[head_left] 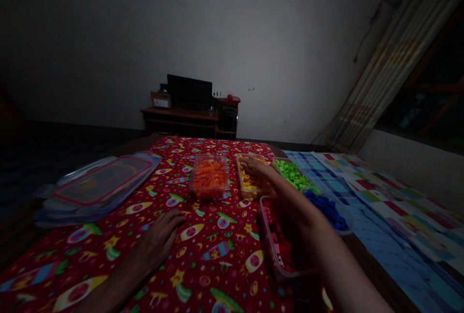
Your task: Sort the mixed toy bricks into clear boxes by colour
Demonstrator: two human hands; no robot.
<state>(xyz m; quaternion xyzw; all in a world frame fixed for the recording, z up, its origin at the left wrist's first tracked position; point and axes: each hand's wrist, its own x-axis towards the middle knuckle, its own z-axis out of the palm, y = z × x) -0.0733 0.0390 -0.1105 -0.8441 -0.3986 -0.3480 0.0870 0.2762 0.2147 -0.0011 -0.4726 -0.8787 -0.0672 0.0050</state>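
My right hand (253, 166) reaches forward over the clear tub of yellow bricks (250, 183); its fingers curl down into the tub and what they hold is hidden. My left hand (162, 236) lies flat, fingers stretched out, on the red rocket-print tablecloth (203, 255), holding nothing. A tub of orange bricks (209, 176) stands left of the yellow one. Under my right forearm sits a tub of red bricks (279, 245).
A tub of green bricks (295, 173) and a tub of blue bricks (329, 210) stand at the right edge. Stacked clear lids (97, 185) lie at the left. A checked cloth (380, 206) covers the surface to the right. A desk with a monitor (189, 93) stands by the far wall.
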